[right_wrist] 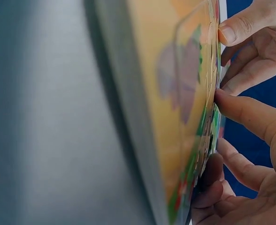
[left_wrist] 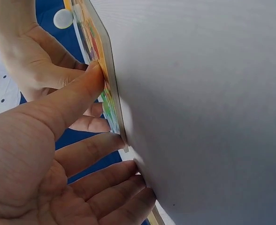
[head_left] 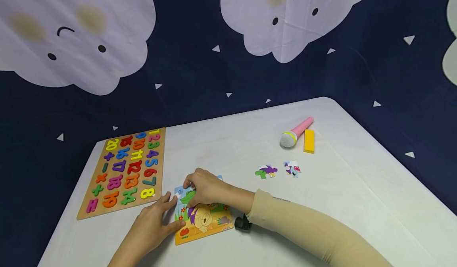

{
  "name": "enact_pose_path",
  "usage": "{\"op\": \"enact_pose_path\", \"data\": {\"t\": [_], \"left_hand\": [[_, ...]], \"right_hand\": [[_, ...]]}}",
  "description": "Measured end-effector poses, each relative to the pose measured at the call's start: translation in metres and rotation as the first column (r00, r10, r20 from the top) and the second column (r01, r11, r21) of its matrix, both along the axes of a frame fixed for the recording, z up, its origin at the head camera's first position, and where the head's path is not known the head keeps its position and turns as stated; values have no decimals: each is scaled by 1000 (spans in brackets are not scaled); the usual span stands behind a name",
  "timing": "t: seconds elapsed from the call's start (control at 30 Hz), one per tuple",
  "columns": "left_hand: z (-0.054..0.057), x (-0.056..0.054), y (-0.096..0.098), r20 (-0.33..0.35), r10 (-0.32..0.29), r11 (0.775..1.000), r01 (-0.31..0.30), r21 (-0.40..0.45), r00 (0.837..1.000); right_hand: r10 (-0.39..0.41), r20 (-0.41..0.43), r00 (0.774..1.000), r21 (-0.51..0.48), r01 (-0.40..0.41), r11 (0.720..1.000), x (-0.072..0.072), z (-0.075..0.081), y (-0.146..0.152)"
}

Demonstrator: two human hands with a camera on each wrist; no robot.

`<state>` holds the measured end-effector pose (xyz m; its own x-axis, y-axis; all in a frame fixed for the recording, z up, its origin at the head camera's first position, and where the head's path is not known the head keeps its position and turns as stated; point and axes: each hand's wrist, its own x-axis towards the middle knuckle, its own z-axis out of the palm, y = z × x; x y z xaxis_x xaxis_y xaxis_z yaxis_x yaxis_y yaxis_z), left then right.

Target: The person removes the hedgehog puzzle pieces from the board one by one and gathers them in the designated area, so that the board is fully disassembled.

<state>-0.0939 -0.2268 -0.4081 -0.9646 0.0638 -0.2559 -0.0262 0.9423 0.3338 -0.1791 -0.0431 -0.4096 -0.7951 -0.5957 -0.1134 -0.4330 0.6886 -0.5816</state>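
A picture puzzle with an orange lower border and a cartoon animal lies near the front of the table. My left hand rests at its left side, thumb on the face and index fingertip against the edge, the other fingers fairly straight. Over the upper part, my right hand pinches a green puzzle piece between thumb and fingers, low against the picture. The right wrist view shows the right thumb and fingertips right at the puzzle's surface. Much of the puzzle's top is hidden by the right hand.
Two loose puzzle pieces, one green and purple and one blue and purple, lie to the right. Behind them are a pink toy microphone and a yellow block. A wooden number board stands left; a small black object sits by the right wrist.
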Motion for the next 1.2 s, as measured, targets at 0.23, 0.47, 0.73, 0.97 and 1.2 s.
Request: {"op": "enact_pose_path", "data": {"t": [0.23,0.47,0.73,0.97,1.2], "left_hand": [[0,-1,1,-3,-1,1000,1,-2,1000],[-1,-1,2,-4,9,1000,-9,-8,1000],[0,-1,2,-3,11,1000,-11,0,1000],[0,-1,3,14,24,1000,-24,-11,1000],[0,-1,3,7,20,1000,-20,-11,1000]], "right_hand": [[14,-21,1000,17,-13,1000,-1,0,-1],[32,-9,999,8,-32,999,-4,-1,-1],[50,34,998,-6,-50,999,-9,0,0],[78,10,997,0,-78,997,-11,3,2],[102,-36,994,20,-102,995,-13,4,2]]}}
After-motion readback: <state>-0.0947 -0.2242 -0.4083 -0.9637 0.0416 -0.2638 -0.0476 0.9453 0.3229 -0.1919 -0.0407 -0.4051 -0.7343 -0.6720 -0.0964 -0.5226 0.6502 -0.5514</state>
